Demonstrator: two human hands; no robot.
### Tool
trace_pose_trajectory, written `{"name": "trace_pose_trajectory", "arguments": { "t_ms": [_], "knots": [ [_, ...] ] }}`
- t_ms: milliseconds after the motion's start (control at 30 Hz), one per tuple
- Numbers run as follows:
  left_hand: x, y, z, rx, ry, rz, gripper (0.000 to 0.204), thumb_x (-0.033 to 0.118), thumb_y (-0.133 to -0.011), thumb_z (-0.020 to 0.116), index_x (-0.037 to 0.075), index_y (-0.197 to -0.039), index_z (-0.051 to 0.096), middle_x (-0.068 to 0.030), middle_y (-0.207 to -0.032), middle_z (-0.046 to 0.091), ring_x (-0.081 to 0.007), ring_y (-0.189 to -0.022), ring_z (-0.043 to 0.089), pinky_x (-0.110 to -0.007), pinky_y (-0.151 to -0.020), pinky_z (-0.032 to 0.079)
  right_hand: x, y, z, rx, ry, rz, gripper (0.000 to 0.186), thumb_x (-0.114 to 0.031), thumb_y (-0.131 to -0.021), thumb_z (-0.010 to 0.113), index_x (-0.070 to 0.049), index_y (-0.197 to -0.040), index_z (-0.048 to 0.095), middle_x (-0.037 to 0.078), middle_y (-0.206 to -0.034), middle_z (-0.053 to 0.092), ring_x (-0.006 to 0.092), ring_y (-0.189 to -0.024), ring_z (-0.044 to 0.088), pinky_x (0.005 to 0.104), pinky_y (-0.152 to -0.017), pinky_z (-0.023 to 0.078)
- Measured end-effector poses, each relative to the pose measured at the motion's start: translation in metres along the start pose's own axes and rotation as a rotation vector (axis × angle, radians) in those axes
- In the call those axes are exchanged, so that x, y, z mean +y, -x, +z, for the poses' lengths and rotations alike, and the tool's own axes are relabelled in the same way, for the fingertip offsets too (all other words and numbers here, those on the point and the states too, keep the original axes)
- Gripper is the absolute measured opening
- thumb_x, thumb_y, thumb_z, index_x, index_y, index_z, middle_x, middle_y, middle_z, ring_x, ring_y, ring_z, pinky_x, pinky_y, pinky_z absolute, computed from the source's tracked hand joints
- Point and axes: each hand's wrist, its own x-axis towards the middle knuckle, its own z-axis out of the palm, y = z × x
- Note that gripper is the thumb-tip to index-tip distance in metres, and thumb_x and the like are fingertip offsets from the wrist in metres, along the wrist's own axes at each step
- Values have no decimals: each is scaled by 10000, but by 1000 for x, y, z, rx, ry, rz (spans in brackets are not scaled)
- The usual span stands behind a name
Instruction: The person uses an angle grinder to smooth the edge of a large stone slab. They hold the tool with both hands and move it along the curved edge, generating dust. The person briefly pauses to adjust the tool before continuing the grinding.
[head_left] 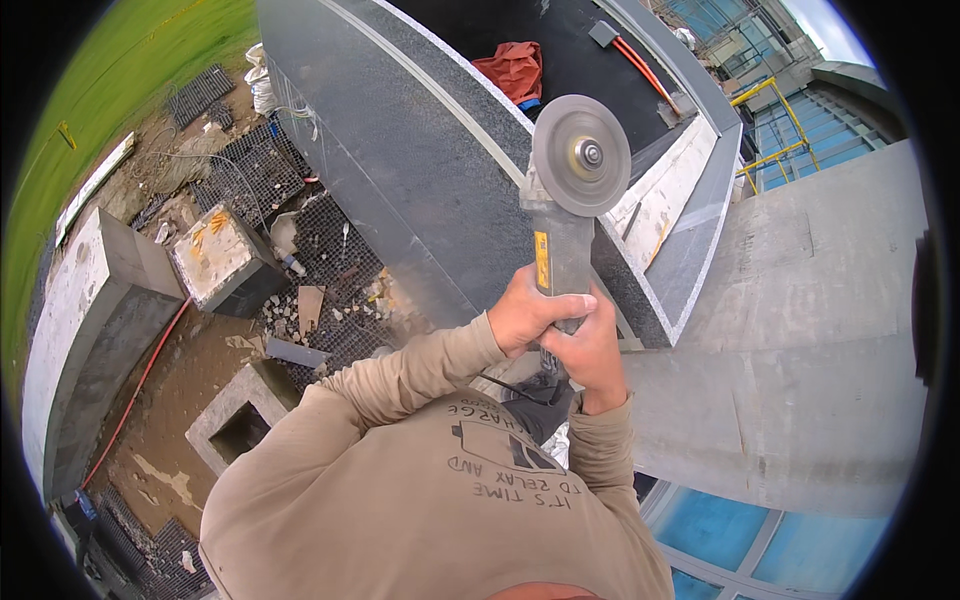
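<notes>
1. The left hand (530, 310) is closed around the grey body of an angle grinder (566, 250), fingers wrapped and thumb lying across it.
2. The right hand (593, 347) is curled around the same tool just below, its thumb close to the left one; both hands grip firmly.
3. The grinder is held out in front of the chest, disc end pointing away from the person. Its round disc (556, 175) faces the camera, with a metal nut at the centre; in this view it overlaps the speckled edge of a dark panelled structure (400, 150). Whether disc and edge touch, I cannot tell.
4. A black cord (497, 382) shows below the tool, beside the tan sleeves and shirt (420, 500).
5. Inside the structure lie a crumpled red cloth (515, 72), orange tubes (645, 68) running from a small grey box (603, 34), and pale boards (672, 190).
6. To the right is a grey concrete surface (770, 300), with yellow railing (780, 160) beyond and blue panels (710, 525) below.
7. To the left, orange gloves (212, 228) rest on a concrete block (228, 268), near black grid mats (262, 170), rubble, a hollow block (215, 425) and a red hose (140, 400).
8. Grass (70, 140) fills the far left.
</notes>
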Motion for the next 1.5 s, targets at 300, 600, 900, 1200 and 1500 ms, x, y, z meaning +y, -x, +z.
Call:
{"name": "trace_pose_trajectory", "arguments": {
  "t_ms": [300, 600, 900, 1200, 1500],
  "knots": [
    [-5, 27, -89, 426, 124, 79, 368, 255, -880, 723, 44, -1156, 603, -53, -1009, 660, -162, -896, 652, -342, -793, 531, 40, -57, 72, -271, -22, 88, 473, -126, -695, 726, 97, -1096, 613, 133, -995, 678, 172, -913, 622, 325, -813, 513],
    [8, 12, -107, 423, 139, 51, 349, 270, -871, 735, 37, -1108, 629, -45, -986, 664, -152, -883, 657, -330, -794, 523, 42, -80, 81, -263, -8, 145, 445, -115, -708, 712, 88, -1095, 629, 143, -988, 687, 193, -910, 636, 338, -803, 520],
    [16, -2, -108, 409, 145, 34, 340, 260, -880, 725, 47, -1125, 622, -29, -1006, 653, -137, -910, 636, -322, -803, 509, 41, -94, 77, -273, -17, 130, 419, -100, -710, 706, 89, -1078, 635, 132, -978, 691, 181, -901, 637, 329, -798, 520],
    [17, -6, -111, 390, 174, 10, 306, 252, -888, 723, 55, -1105, 635, -24, -982, 663, -130, -885, 642, -310, -789, 514, 40, -96, 75, -260, -25, 167, 451, -107, -712, 712, 84, -1111, 622, 134, -1015, 683, 186, -930, 630, 330, -828, 512],
    [22, -7, -113, 406, 163, 5, 294, 250, -891, 721, 51, -1090, 637, -25, -966, 664, -133, -857, 645, -311, -773, 516, 43, -100, 78, -248, -70, 168, 457, -111, -719, 725, 90, -1115, 618, 136, -1011, 682, 177, -929, 620, 327, -830, 507]
  ]
}}
